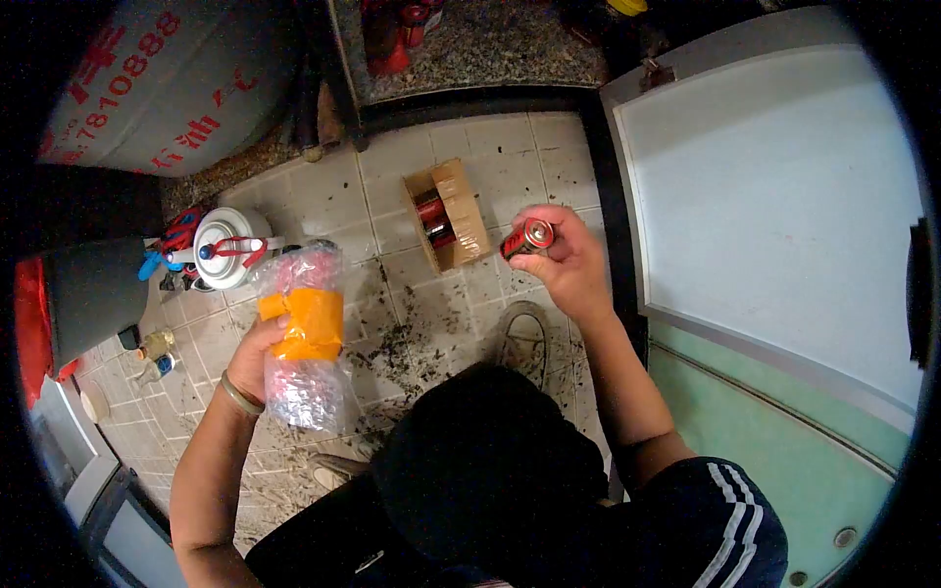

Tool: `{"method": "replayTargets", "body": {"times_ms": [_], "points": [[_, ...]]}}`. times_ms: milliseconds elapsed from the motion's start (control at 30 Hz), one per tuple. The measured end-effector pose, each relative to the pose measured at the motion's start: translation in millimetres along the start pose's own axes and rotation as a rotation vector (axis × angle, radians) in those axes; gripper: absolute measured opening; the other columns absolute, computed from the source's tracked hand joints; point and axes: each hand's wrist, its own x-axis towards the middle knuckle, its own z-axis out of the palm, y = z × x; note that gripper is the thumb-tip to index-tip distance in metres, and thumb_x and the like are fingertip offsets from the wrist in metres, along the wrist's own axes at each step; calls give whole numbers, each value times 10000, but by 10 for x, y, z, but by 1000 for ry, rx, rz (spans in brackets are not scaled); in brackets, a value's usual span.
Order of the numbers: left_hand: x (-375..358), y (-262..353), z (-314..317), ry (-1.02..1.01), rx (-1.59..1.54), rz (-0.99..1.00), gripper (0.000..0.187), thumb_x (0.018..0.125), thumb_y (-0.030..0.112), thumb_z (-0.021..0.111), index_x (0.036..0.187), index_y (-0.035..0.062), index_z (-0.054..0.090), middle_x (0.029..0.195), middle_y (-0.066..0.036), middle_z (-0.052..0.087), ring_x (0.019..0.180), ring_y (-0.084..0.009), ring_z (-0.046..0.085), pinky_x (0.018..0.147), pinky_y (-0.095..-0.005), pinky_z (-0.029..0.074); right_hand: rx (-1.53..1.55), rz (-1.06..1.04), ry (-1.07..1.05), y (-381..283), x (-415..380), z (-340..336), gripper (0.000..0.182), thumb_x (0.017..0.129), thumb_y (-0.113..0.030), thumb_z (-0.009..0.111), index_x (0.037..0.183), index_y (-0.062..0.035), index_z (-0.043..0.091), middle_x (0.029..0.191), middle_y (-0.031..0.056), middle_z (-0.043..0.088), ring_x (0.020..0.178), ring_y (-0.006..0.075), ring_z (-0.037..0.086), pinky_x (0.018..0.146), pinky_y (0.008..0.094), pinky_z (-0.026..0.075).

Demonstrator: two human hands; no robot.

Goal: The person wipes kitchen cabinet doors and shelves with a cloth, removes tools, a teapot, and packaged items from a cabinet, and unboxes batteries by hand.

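Note:
My left hand (257, 358) is closed around a bubble-wrapped package (312, 377), a pinkish-red bundle in clear wrap with an orange band (312, 323) across its middle. My right hand (576, 263) grips a red and black battery (534, 235) between thumb and fingers, its silver end facing up toward me. Just left of that hand, an open cardboard box (461, 211) stands on the floor. Inside it lie red and black cylinders (431, 211) that look like the one I hold; the box wall partly hides them.
Dark crumbs litter the tiled floor (392, 343) in front of my shoe (524, 338). A white lidded container (225, 245) stands at left, near a grey drum (176, 88) with red lettering. On the right is a pale door panel (765, 196); a stone ledge (480, 54) lies ahead.

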Motion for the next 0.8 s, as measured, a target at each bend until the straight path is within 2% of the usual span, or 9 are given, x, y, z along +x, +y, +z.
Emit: {"method": "replayTargets", "body": {"times_ms": [167, 300, 400, 533, 600, 633, 700, 733, 800], "points": [[-27, 19, -12, -2, 23, 17, 495, 733, 243, 592, 1134, 9, 418, 997, -132, 558, 870, -257, 578, 774, -372, 478, -43, -75, 107, 45, 79, 15, 406, 668, 32, 644, 1031, -47, 482, 922, 32, 520, 830, 122, 511, 727, 248, 438], [-37, 48, 57, -10, 59, 9, 502, 737, 257, 586, 1138, 6, 417, 1003, -137, 556, 880, -258, 575, 774, -372, 477, 28, 87, 210, 185, 204, 23, 315, 765, -66, 596, 1064, -62, 495, 844, 3, 524, 756, 104, 504, 682, 233, 431], [-48, 47, 92, -9, 87, 37, 499, 738, 260, 586, 1134, 4, 421, 1004, -137, 555, 878, -259, 576, 771, -371, 479, -57, 112, 226, 386, 364, 141, 236, 818, -149, 538, 1027, -40, 540, 851, 49, 561, 797, 105, 520, 695, 232, 433], [-50, -9, 23, 24, 51, 26, 494, 740, 255, 584, 1134, 3, 423, 1004, -136, 556, 870, -258, 579, 764, -369, 482, 25, 229, 146, 478, 491, 375, 230, 815, -152, 536, 1006, -26, 559, 850, 76, 583, 800, 125, 540, 695, 247, 441], [-31, -20, 4, 26, 133, 55, 546, 738, 330, 577, 1157, 20, 415, 1018, -139, 563, 881, -263, 578, 758, -371, 484, -342, -86, 135, 657, 564, 392, 210, 808, -133, 535, 977, -15, 574, 851, 83, 599, 763, 150, 559, 681, 262, 450], [-38, -9, 24, 29, 132, 57, 546, 738, 330, 577, 1157, 20, 415, 1018, -139, 563, 881, -263, 578, 758, -371, 484, -340, -88, 133, 686, 559, 381, 210, 808, -133, 535, 977, -15, 574, 851, 83, 599, 763, 150, 559, 681, 262, 450], [-54, 16, 100, 25, 65, 64, 478, 743, 217, 581, 1142, 9, 421, 1013, -134, 556, 886, -253, 577, 785, -364, 475, -473, -113, 123, 698, 517, 328, 173, 859, -139, 503, 932, -11, 595, 882, 50, 558, 702, 91, 536, 532, 220, 462], [-39, 12, 95, 32, 63, 67, 478, 743, 217, 581, 1142, 9, 421, 1013, -134, 556, 886, -253, 577, 785, -364, 475, -468, -114, 117, 687, 485, 322, 173, 859, -139, 503, 932, -11, 595, 882, 50, 558, 702, 91, 536, 532, 220, 462], [-19, 2, 62, 22, 39, 40, 479, 741, 203, 590, 1147, 14, 422, 1029, -131, 557, 905, -248, 574, 800, -357, 469, -216, 61, 152, 640, 409, 335, 172, 852, -153, 516, 906, -13, 602, 737, 53, 569, 622, 77, 527, 493, 208, 441]]}}
